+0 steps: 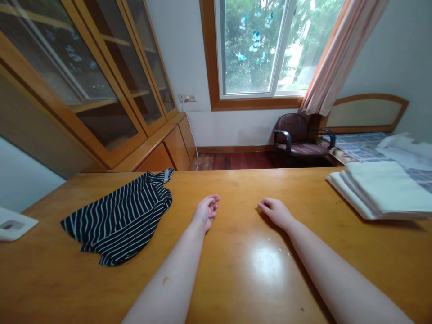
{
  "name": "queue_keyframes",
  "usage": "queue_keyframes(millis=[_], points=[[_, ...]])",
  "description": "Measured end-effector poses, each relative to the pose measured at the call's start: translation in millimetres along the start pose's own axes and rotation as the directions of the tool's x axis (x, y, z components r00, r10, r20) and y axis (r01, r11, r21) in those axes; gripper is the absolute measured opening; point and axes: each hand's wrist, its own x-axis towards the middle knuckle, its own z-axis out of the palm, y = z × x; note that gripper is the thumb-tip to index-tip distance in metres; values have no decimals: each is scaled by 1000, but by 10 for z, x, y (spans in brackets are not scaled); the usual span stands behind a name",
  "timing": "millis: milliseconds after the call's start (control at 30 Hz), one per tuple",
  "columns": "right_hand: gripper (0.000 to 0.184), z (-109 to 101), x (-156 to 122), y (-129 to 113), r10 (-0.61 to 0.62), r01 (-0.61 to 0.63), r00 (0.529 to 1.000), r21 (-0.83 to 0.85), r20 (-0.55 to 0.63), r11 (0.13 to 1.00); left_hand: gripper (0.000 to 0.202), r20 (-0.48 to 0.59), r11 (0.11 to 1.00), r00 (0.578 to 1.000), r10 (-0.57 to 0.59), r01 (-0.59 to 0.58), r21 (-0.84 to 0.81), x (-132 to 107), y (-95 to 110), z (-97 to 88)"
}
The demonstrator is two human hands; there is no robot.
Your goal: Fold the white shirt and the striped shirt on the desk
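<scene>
My left hand (206, 211) rests on its side on the wooden table (232, 270), fingers loosely curled and apart, with nothing in it. To its left lies a black and white striped garment (124, 220), partly folded over itself, its narrow end towards the far edge. It does not touch the hand. My right hand (275, 211) lies palm down on the tabletop, its fingers curled under and the thumb close to them. No object shows in it. A stack of folded white cloth (388, 189) lies further off to its right, apart from the hand.
A white object (15, 225) with an opening stands at the left edge of the table. Beyond are a glass-door cabinet (158, 121), a dark red armchair (295, 132) under the window, and a bed (367, 144) at the right.
</scene>
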Motion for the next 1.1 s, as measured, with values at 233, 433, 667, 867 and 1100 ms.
queue_keyframes(millis=[233, 433, 667, 867, 1100], points=[[29, -3, -4, 45, -2, 1, 1000, 87, 8, 996, 26, -266, 772, 869, 418, -186, 607, -63, 361, -370], [28, -20, -10, 20, 9, -12, 1000, 99, 29, 995, 73, -422, 511, 761, 492, 140, 848, 8, 459, -657], [28, -24, -9, 15, 19, -23, 999, 109, 34, 994, 52, -333, 459, 818, 469, 96, 883, 17, 271, -525], [28, -11, 5, 26, 12, -14, 1000, 108, 25, 994, 46, 101, -5, 910, 402, -108, 994, -91, 106, -249], [28, 9, -2, 57, 11, -13, 1000, 153, 8, 988, 51, 593, -23, 795, 131, -595, 803, -166, 90, -114]])
